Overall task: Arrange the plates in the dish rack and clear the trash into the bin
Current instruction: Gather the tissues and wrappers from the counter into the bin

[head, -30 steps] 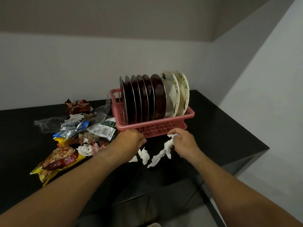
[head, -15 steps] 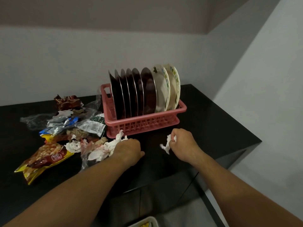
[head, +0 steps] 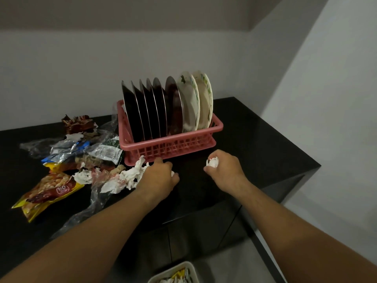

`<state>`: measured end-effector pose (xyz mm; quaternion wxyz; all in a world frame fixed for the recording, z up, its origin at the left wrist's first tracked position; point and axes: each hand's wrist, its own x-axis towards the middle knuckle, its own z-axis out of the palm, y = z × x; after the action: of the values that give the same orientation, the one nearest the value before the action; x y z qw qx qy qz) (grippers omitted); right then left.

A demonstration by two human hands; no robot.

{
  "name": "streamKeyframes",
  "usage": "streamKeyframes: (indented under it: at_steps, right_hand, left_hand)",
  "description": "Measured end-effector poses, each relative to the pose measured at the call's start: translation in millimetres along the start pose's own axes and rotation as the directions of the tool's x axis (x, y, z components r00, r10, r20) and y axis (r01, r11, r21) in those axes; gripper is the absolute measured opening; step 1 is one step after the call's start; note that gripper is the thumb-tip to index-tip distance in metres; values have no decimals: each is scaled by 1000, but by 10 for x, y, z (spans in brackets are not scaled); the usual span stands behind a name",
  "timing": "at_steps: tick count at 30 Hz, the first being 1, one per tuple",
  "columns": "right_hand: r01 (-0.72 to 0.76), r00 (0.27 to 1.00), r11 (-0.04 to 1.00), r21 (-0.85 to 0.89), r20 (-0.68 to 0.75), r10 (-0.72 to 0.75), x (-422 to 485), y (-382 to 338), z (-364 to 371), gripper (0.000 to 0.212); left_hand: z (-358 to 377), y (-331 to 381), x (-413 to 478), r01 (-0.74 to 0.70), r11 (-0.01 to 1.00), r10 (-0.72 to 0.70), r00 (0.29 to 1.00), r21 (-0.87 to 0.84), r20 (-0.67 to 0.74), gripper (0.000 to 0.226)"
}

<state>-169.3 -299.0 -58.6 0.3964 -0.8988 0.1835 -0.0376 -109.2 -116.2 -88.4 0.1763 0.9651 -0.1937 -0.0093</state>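
A pink dish rack [head: 216,126] on the black counter holds several dark steel plates [head: 142,111] and two white patterned plates [head: 190,105], all standing on edge. My right hand [head: 226,170] is closed around a crumpled white tissue ball [head: 212,161] in front of the rack. My left hand [head: 158,177] rests fist-like on the counter, gripping the end of a bunch of white tissue [head: 132,174] that trails to its left. A white bin [head: 177,273] with trash inside shows at the bottom edge, below the counter.
A heap of wrappers [head: 81,152] lies left of the rack, with a yellow snack packet [head: 49,193] and clear plastic film [head: 95,203] nearer me. The counter edge [head: 306,172] drops off at the right, close to a white wall.
The loose tissue strip in front of the rack has been bunched into my right fist. My left hand gathered tissue and slid left toward the wrapper heap. The bin has come into view.
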Motion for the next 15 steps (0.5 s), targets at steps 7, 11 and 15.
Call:
streamKeyframes:
  at_steps: [7, 11, 15]
  right_hand:
    - [1, 1000, 1000, -27, 10, -1, -36, -177, -11, 16]
    - [38, 999, 999, 19, 18, -39, -150, -281, 65, 28]
    - [70, 997, 996, 59, -37, -68, -343, -541, 158, 17]
  left_hand:
    - [-375, -22, -117, 50, 975, -45, 999, -216, 27, 29]
    - [-487, -150, -188, -24, 985, 28, 999, -172, 22, 27]
    - [-696, -302, -338, -96, 978, 98, 995, -188, 5, 20]
